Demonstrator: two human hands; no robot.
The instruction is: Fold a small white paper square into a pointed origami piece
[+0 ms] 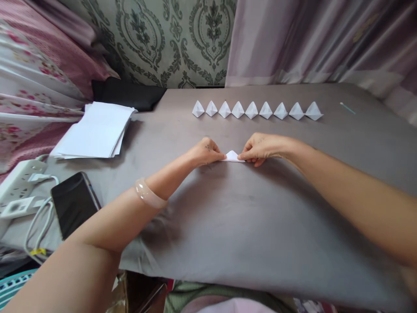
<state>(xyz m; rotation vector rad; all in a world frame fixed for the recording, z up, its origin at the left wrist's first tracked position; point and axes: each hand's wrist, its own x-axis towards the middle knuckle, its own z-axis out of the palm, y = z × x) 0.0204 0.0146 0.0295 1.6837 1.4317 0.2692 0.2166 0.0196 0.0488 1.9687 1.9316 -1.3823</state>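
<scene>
A small folded piece of white paper point(232, 156), with a peaked top and a straight lower edge, is held low over the grey-covered table. My left hand point(208, 152) pinches its left end between thumb and fingers. At its right end, my right hand point(260, 147) grips the paper in the same way. Beyond my hands stands a row of several folded white paper boats point(251, 111), side by side and close together. The undersides of my fingers are hidden.
On the left lie a stack of white paper sheets point(94, 130), a black folded cloth or case point(130, 94), a dark phone point(74, 202) and a white power strip point(19, 182) with cables. A thin pale stick point(348, 108) rests at the far right. Curtains point(309, 39) hang behind the table.
</scene>
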